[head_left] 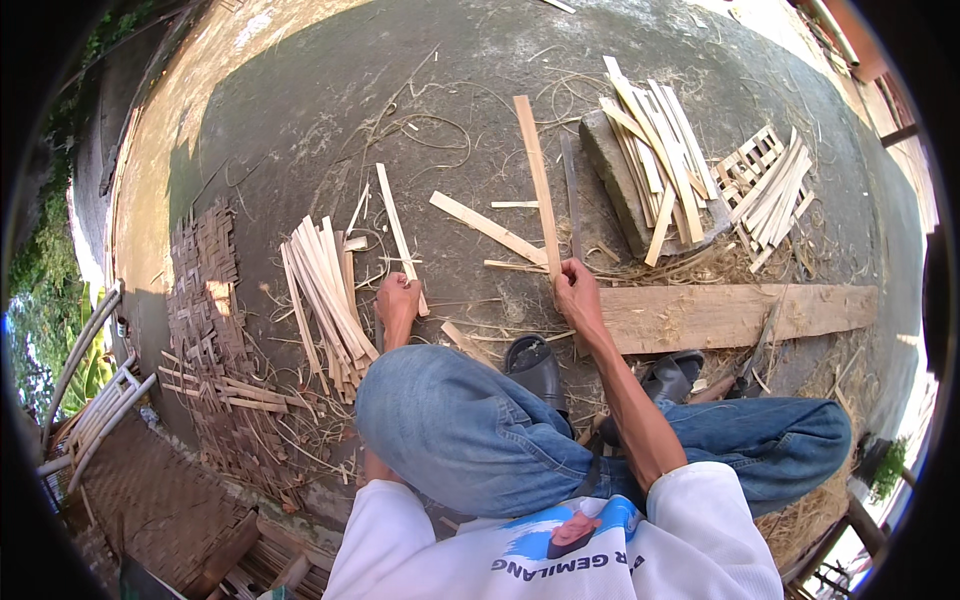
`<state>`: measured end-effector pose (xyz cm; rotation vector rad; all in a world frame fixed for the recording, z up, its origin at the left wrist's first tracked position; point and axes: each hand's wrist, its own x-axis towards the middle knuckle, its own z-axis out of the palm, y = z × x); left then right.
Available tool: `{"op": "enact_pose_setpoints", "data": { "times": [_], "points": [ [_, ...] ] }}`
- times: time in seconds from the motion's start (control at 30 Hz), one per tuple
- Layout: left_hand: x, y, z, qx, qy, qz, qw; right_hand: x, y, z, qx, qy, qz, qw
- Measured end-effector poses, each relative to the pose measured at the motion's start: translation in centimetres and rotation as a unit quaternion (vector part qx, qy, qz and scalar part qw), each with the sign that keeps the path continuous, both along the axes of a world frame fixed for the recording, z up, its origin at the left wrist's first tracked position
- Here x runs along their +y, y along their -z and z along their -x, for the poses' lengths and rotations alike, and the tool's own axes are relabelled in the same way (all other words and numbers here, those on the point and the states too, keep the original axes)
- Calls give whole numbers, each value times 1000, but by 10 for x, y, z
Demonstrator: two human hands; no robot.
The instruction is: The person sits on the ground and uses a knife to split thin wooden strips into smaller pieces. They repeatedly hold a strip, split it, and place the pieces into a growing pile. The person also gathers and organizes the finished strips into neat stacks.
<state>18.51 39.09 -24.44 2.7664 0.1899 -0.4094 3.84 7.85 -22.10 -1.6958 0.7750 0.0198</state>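
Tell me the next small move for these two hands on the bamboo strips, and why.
Probably draw the long strip back toward the knees. The right hand grips only its near end while the rest lies out on the ground, and the left hand holds the near end of another strip.

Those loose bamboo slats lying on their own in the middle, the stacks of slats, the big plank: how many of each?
Loose slats in the middle, one in the right hand: 4
Slat piles: 3
Wooden plank: 1
Woven mat: 1
Total: 9
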Motion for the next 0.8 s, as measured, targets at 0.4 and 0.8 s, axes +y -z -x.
{"op": "enact_pose_setpoints", "data": {
  "times": [0.4, 0.8],
  "points": [
    [-85, -60, 42, 142, -212, 616, 746, -26, -29, 10, -43, -33, -36, 998],
    [-88, -15, 80, 164, -206, 636, 725, 50, -26, 2, -83, -168, 39, 981]
  ]
}}
